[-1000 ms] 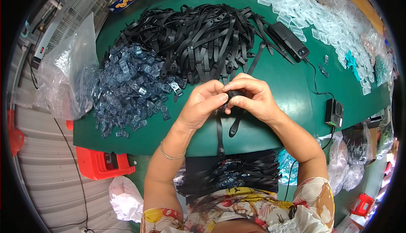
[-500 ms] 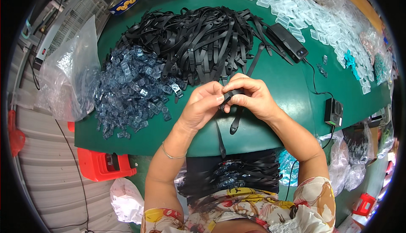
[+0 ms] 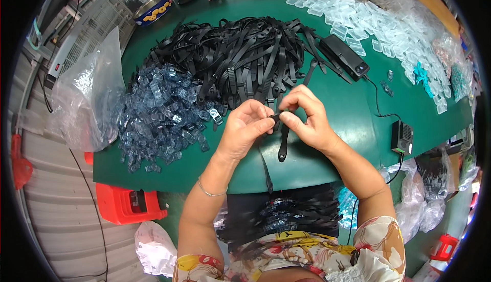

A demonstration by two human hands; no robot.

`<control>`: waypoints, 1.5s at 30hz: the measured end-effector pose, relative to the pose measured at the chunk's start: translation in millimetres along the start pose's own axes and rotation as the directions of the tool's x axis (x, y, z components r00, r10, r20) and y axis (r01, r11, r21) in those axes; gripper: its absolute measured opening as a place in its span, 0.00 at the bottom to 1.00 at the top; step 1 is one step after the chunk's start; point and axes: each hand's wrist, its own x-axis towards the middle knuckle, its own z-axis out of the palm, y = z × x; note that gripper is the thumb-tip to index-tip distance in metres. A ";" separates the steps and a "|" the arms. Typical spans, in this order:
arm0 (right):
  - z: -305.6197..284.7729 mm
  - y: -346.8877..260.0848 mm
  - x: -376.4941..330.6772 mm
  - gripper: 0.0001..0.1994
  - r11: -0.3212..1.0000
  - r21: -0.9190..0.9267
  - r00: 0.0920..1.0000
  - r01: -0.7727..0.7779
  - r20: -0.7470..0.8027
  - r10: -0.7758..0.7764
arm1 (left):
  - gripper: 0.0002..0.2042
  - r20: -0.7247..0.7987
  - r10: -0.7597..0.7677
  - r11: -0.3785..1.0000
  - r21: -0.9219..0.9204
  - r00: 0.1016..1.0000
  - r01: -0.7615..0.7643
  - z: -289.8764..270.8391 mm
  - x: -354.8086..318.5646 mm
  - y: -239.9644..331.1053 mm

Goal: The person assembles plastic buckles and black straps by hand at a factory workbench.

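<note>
My left hand (image 3: 246, 127) pinches a black strap (image 3: 283, 148) between thumb and fingers above the table's near part. My right hand (image 3: 311, 121) meets it there, its thumb and bent fingers closed at the strap's upper part. One rounded strap end with a hole hangs below the fingers. A thinner black strip (image 3: 267, 172) dangles over the table's front edge. What lies between the fingertips is mostly hidden. Beyond the hands spreads a heap of black straps (image 3: 238, 52). To the left of it is a pile of bluish see-through plastic buckles (image 3: 161, 110).
A black box-shaped device (image 3: 343, 57) is cabled to a small black box (image 3: 403, 137). Clear plastic pieces (image 3: 368, 21) cover the far right. At left stand a plastic bag (image 3: 87, 98) and a round tin (image 3: 152, 10). Straps with buckles (image 3: 281, 213) lie across my lap.
My right hand's fingers have lifted and shifted slightly, and the strap's upper part now shows less between the hands. The whole view has tilted a little, lowering the table in the picture.
</note>
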 end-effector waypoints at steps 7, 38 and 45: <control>-1.6 0.8 -6.5 0.12 0.918 0.145 0.905 -0.370 0.280 0.320 | 0.07 0.007 0.021 0.966 0.256 1.000 -0.022 -0.3 -0.1 -2.1; 5.2 -25.7 -4.3 0.07 0.544 0.713 0.897 -0.443 0.352 0.269 | 0.11 0.241 -0.111 0.988 -0.076 0.964 0.133 -0.9 -9.9 -2.6; -3.5 -4.4 2.9 0.14 0.985 0.172 0.973 -0.005 0.227 -0.035 | 0.15 0.167 -0.155 0.982 0.131 0.974 0.134 -0.6 -3.0 -0.1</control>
